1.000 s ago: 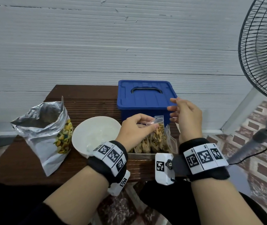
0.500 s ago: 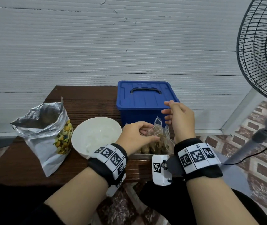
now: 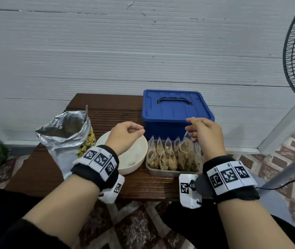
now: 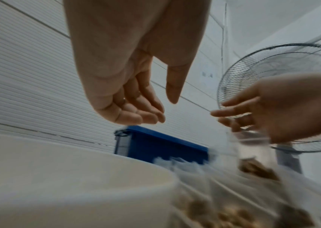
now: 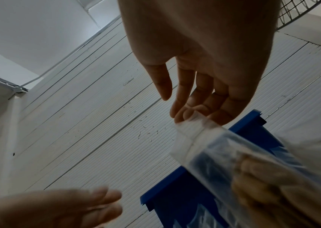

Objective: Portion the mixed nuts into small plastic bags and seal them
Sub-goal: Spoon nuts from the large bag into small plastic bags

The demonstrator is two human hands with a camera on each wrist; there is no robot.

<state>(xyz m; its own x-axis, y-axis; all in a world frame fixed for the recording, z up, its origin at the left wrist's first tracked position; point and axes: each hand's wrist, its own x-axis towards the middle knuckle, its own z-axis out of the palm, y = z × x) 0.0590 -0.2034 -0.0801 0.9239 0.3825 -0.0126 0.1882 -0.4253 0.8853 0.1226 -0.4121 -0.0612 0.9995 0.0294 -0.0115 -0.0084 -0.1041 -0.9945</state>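
Several small clear plastic bags of mixed nuts are stood upright in a shallow metal tray, apparently so they stay packed. The last bag's top is touched by the right hand, fingers loosely extended. The left hand is held loosely curled and empty over a white bowl.

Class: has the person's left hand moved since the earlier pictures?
Yes. The left hand moved left, off the small nut bags, and is now over the white bowl.
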